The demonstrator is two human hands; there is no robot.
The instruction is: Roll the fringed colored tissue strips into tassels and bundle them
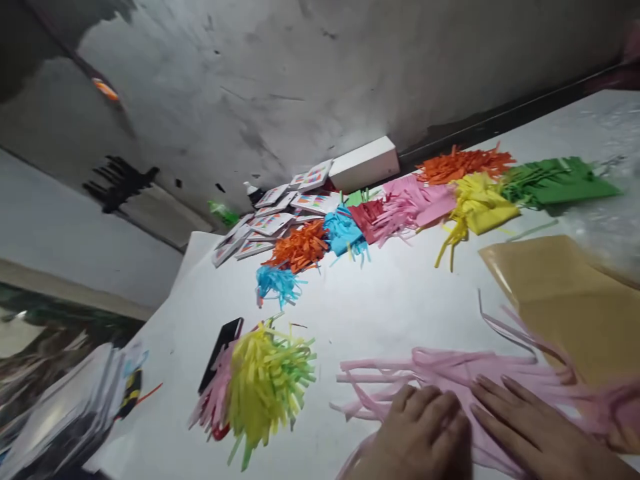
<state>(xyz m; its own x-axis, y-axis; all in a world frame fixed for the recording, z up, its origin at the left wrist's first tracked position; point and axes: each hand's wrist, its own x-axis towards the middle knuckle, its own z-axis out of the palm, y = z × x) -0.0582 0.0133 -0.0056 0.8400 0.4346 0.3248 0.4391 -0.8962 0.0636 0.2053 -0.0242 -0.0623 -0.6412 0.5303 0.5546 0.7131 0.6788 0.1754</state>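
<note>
Pink fringed tissue paper lies on the white tabletop at the lower right, its loose strips pointing left. My left hand rests at the cut strips with its fingers curled down onto them; the fingertips are partly hidden. Beside it, my right hand lies flat on the uncut part of the pink paper, fingers stretched out. A sheet of brown paper sits beyond and to the right, partly under the pink strips.
A yellow, green and pink tassel bunch lies left, against a black phone. Behind are fringed papers in orange, blue, yellow and green. Several printed packs and a white box stand near the wall.
</note>
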